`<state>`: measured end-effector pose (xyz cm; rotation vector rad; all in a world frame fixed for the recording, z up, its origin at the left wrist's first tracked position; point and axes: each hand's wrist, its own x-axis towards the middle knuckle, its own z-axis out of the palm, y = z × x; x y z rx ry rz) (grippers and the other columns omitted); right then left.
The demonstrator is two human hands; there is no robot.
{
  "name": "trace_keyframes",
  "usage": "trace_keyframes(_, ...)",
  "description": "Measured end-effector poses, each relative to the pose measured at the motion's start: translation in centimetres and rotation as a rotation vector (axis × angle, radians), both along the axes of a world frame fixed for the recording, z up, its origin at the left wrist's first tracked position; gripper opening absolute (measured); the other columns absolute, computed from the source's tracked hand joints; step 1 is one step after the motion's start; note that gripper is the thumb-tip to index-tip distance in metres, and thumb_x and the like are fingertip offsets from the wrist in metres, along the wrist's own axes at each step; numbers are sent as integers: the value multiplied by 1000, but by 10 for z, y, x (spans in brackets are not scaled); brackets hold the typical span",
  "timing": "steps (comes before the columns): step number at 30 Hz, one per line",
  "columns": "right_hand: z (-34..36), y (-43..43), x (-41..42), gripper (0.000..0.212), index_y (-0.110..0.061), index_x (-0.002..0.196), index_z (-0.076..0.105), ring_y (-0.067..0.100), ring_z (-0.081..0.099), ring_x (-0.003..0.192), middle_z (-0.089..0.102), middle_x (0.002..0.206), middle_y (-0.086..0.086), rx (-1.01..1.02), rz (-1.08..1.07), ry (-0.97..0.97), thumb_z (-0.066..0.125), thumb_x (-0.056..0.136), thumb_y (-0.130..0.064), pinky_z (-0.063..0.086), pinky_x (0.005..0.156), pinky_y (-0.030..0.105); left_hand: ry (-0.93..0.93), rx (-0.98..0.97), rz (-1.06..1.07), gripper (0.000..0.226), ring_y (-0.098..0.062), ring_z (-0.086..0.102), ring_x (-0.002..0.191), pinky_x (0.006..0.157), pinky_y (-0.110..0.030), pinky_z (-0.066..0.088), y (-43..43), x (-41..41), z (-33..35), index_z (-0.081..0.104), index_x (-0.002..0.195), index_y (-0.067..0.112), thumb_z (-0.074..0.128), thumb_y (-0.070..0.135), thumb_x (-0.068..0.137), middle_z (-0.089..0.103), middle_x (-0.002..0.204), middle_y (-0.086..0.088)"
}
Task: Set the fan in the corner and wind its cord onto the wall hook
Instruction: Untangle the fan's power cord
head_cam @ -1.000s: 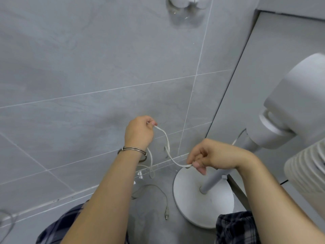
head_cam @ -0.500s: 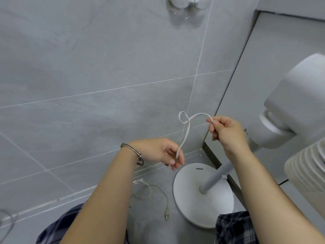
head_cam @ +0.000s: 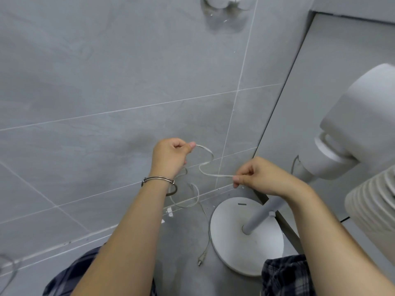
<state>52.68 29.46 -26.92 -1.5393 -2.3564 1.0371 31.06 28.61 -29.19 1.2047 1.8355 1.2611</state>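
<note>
A white pedestal fan stands in the corner: round base [head_cam: 230,238] on the floor, pole [head_cam: 259,214] rising to the motor housing [head_cam: 361,124] and grille [head_cam: 376,212] at the right. Its thin white cord [head_cam: 206,165] is stretched in an S-curve between my hands. My left hand [head_cam: 171,155] pinches the upper end; loops of cord hang below its wrist. My right hand [head_cam: 260,175] pinches the cord lower and to the right. The plug [head_cam: 201,260] lies on the floor beside the base. The white wall hook [head_cam: 226,1] is high up, cut by the top edge.
Grey tiled wall [head_cam: 106,82] fills the view ahead; a second grey wall [head_cam: 333,60] meets it at the right. Grey floor [head_cam: 181,242] lies below. My plaid-clad legs [head_cam: 72,274] show at the bottom. A wire object [head_cam: 8,265] sits at the far left edge.
My left hand rose from low near the base up to the left with the cord. My right hand dropped from higher up, and the cord now spans between them.
</note>
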Motion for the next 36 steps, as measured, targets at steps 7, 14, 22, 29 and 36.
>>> trace_keyframes(7,5,-2,11,16,-22,61,72,7,36,42,42,41,-7,-216,188,566,72,74,-31,33,48,19,606,-287,-11,44,-38,55,75,59,-29,35,-1,-7,-15,53,59,8,55,39,90,52,61,-13)
trace_keyframes(14,0,16,14,41,-18,63,72,9,40,40,45,42,-5,-202,-178,1285,84,47,-53,39,47,18,837,-516,-220,24,-36,61,101,83,-36,48,1,0,-28,67,100,7,59,26,89,67,108,-17)
trace_keyframes(22,-1,5,5,30,-21,67,74,10,44,43,46,41,-5,-209,-50,1034,75,63,-50,42,50,18,623,-160,-367,68,-26,39,131,106,-32,34,-4,17,-26,33,142,20,66,17,82,42,140,-7)
trace_keyframes(29,1,-2,-2,37,-19,70,72,8,40,44,46,41,-3,-139,-13,813,47,93,-5,37,50,16,508,263,-363,38,-17,58,107,95,-35,47,-14,41,-11,60,122,20,64,27,85,65,115,-2)
trace_keyframes(36,-2,-4,-9,26,-24,85,68,9,37,48,42,54,-1,68,-107,252,50,94,-9,34,50,19,472,72,-57,27,-36,61,78,66,-36,46,-7,32,-8,72,94,8,48,20,94,69,80,-20)
